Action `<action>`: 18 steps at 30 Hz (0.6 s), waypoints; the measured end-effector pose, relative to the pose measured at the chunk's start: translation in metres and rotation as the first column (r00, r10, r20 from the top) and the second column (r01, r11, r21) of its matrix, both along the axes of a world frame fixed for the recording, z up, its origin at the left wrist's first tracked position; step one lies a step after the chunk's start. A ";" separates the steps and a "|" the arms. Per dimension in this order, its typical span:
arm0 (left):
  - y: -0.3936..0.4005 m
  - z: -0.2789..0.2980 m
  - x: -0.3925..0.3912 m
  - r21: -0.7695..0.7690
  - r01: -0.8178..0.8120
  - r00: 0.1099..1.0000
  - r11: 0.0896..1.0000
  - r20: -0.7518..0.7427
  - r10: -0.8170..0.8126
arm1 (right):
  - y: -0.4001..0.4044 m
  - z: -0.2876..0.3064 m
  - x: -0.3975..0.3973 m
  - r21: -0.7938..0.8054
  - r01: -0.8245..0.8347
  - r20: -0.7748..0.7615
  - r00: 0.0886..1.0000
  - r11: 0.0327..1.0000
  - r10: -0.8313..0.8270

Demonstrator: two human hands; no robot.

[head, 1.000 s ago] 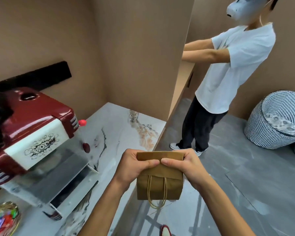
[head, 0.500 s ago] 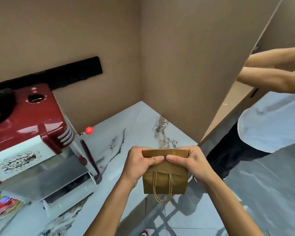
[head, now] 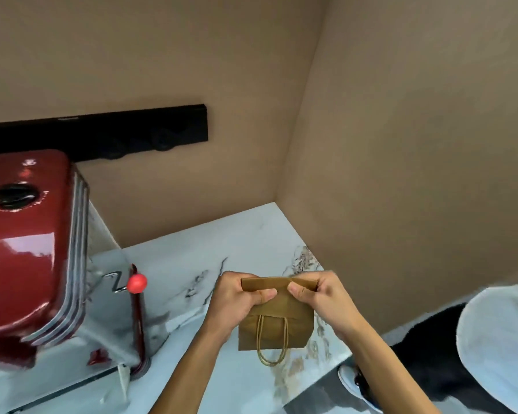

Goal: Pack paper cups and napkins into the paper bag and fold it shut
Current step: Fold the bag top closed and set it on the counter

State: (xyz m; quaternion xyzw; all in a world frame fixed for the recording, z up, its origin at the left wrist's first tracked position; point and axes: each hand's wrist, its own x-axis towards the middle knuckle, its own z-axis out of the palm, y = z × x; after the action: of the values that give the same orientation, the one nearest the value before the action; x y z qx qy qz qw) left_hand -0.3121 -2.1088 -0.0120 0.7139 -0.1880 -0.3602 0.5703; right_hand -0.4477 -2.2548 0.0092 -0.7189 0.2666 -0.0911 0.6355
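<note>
Your left hand [head: 237,303] and right hand [head: 320,297] both pinch the folded top of the bag [head: 277,324], thumbs almost meeting on the flap, with the bag held upright over the counter [head: 192,264] near its edge. The handles [head: 272,342] hang loose down the front. Ease either pinch and the fold will likely spring open; press unevenly and the crease may run crooked. The contents are hidden. The red machine [head: 30,249] stands well to your left.
</note>
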 end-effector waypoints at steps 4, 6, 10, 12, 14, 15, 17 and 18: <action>-0.015 -0.013 0.036 0.053 -0.035 0.999 0.998 0.004 0.035 | -0.023 -0.016 0.044 -0.028 -0.091 -0.059 0.994 0.995 0.090; -0.023 -0.020 0.050 0.065 -0.068 0.998 0.996 0.004 0.068 | -0.033 -0.024 0.066 -0.067 -0.141 -0.093 0.987 0.988 0.134; -0.038 -0.036 0.070 0.093 -0.118 0.993 0.989 -0.014 0.120 | -0.057 -0.045 0.100 -0.123 -0.195 -0.155 0.972 0.973 0.175; -0.045 -0.046 0.078 0.122 -0.129 0.992 0.984 0.002 0.130 | -0.068 -0.056 0.113 -0.143 -0.227 -0.177 0.963 0.963 0.201; -0.053 -0.057 0.085 0.183 -0.133 0.991 0.974 0.048 0.127 | -0.079 -0.070 0.125 -0.165 -0.266 -0.217 0.949 0.950 0.228; -0.056 -0.062 0.087 0.223 -0.139 0.989 0.965 0.083 0.123 | -0.082 -0.077 0.131 -0.181 -0.290 -0.239 0.940 0.940 0.244; -0.063 -0.073 0.090 0.305 -0.170 0.978 0.937 0.170 0.122 | -0.090 -0.091 0.142 -0.208 -0.346 -0.289 0.915 0.915 0.281; -0.066 -0.079 0.090 0.350 -0.186 0.970 0.918 0.216 0.114 | -0.093 -0.097 0.148 -0.221 -0.374 -0.313 0.902 0.901 0.298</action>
State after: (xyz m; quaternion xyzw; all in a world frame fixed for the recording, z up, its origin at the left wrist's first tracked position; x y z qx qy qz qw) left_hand -0.2220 -2.1750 -0.0907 0.8516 -0.1158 -0.2739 0.4318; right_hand -0.2998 -2.3481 -0.0876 -0.8412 0.2065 0.0840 0.4927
